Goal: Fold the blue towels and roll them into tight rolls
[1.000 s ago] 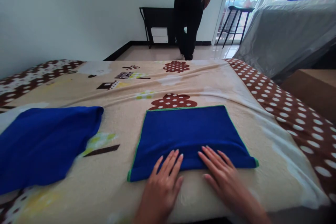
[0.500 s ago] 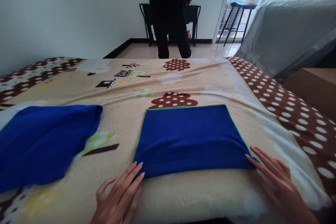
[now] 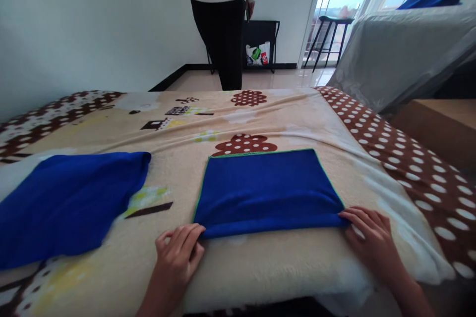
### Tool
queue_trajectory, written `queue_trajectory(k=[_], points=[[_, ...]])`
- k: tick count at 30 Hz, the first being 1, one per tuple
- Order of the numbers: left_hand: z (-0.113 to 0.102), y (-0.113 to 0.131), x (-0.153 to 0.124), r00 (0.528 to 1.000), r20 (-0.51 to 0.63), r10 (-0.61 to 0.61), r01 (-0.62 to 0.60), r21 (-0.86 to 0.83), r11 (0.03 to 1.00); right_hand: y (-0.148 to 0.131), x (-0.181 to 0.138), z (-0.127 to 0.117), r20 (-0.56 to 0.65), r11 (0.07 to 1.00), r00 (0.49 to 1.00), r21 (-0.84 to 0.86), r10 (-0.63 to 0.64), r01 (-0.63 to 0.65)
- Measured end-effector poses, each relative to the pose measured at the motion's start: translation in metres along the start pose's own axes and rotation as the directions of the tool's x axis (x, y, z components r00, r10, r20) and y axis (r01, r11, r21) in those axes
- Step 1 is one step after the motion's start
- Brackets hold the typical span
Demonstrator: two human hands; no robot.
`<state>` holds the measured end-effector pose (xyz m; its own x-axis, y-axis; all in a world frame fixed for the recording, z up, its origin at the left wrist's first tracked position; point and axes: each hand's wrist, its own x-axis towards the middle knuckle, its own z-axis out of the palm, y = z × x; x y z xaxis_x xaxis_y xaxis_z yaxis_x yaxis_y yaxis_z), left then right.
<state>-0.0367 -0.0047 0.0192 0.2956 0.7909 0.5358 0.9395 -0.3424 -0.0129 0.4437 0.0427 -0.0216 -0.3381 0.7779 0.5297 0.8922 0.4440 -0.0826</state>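
Note:
A folded blue towel [image 3: 266, 185] with a green edge lies flat on the patterned blanket [image 3: 230, 114] in front of me. My left hand [image 3: 178, 250] pinches its near left corner, fingers curled. My right hand [image 3: 370, 237] grips its near right corner, fingers curled over the edge. Both hands rest on the blanket near the bed's front edge.
A second blue cloth [image 3: 67, 200] lies bunched at the left. A person in a white top and dark trousers [image 3: 221, 15] stands past the far end of the bed. A grey covered piece of furniture [image 3: 401, 49], a black stool [image 3: 330, 34] and a black rack [image 3: 260, 44] stand behind.
My hands slid apart from the towel's middle to its two near corners and closed on them. The person at the back walked left and closer.

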Motion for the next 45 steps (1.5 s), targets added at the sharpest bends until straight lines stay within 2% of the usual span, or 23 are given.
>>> queue_trajectory(k=[4,7,9,12,14,15,16,18,20,22,24,27,30,32,34,37,39,42,45], points=[[-0.013,0.001,-0.015,0.999,0.006,0.032,-0.032,-0.038,0.999,-0.001,-0.006,-0.016,0.052,0.999,0.999,0.05,0.008,-0.011],[-0.016,0.001,-0.029,0.998,0.055,-0.02,0.025,-0.087,0.996,-0.002,-0.015,-0.02,0.118,0.997,0.993,0.075,0.027,-0.036],[-0.014,0.002,-0.032,0.997,0.055,-0.046,0.05,-0.059,0.997,-0.006,-0.016,-0.016,0.124,0.996,0.99,0.044,0.072,-0.078],[-0.004,0.016,-0.023,0.992,-0.07,-0.105,0.113,0.119,0.986,-0.03,-0.008,-0.008,-0.021,0.965,0.971,-0.103,0.239,-0.24],[0.005,0.04,-0.011,0.977,-0.151,-0.15,0.173,0.149,0.974,-0.062,0.003,-0.003,-0.133,0.942,0.946,-0.122,0.295,-0.311],[0.01,0.057,-0.004,0.976,-0.154,-0.151,0.168,0.1,0.981,-0.081,0.01,-0.002,-0.149,0.957,0.952,-0.075,0.268,-0.281],[0.015,0.074,0.004,0.983,-0.136,-0.123,0.127,0.019,0.992,-0.102,0.018,0.0,-0.12,0.98,0.973,-0.001,0.198,-0.2],[0.025,0.107,0.017,0.995,-0.095,-0.019,0.004,-0.155,0.988,-0.139,0.031,0.003,-0.016,0.985,1.0,0.169,-0.015,0.017],[0.031,0.123,0.025,0.995,-0.055,0.082,-0.092,-0.221,0.971,-0.159,0.039,0.006,0.084,0.959,0.982,0.245,-0.17,0.145],[0.03,0.116,0.025,0.989,0.016,0.145,-0.14,-0.173,0.975,-0.153,0.04,0.008,0.141,0.964,0.971,0.212,-0.191,0.159],[0.025,0.089,0.016,0.984,0.078,0.16,-0.153,-0.089,0.984,-0.124,0.031,0.008,0.15,0.985,0.979,0.13,-0.135,0.115],[0.015,0.04,-0.009,0.993,0.076,0.094,-0.094,-0.001,0.996,-0.068,0.009,0.004,0.126,1.0,0.992,0.006,-0.012,0.012],[0.008,0.02,-0.021,0.998,0.054,0.032,-0.034,0.026,0.999,-0.041,-0.004,-0.002,0.104,0.998,0.994,-0.051,0.046,-0.041],[0.007,0.03,-0.016,1.0,0.001,-0.017,0.017,0.035,0.999,-0.052,-0.001,-0.005,0.06,0.997,0.997,-0.051,0.053,-0.05],[0.008,0.055,0.0,0.999,-0.036,-0.031,0.031,0.016,0.999,-0.08,0.011,-0.005,0.055,1.0,0.998,-0.009,0.003,-0.002],[0.015,0.097,0.027,0.994,0.04,0.097,-0.095,-0.057,0.994,-0.13,0.037,-0.002,0.161,0.983,0.971,0.09,-0.175,0.162],[0.021,0.114,0.04,0.976,0.125,0.18,-0.173,-0.068,0.983,-0.152,0.05,0.001,0.227,0.968,0.943,0.117,-0.243,0.221],[0.026,0.107,0.039,0.964,0.201,0.171,-0.173,-0.009,0.985,-0.147,0.054,0.007,0.278,0.972,0.932,0.102,-0.233,0.213],[0.023,0.07,0.018,0.976,0.202,0.082,-0.095,0.057,0.994,-0.103,0.039,0.009,0.257,0.994,0.96,0.019,-0.11,0.108]])
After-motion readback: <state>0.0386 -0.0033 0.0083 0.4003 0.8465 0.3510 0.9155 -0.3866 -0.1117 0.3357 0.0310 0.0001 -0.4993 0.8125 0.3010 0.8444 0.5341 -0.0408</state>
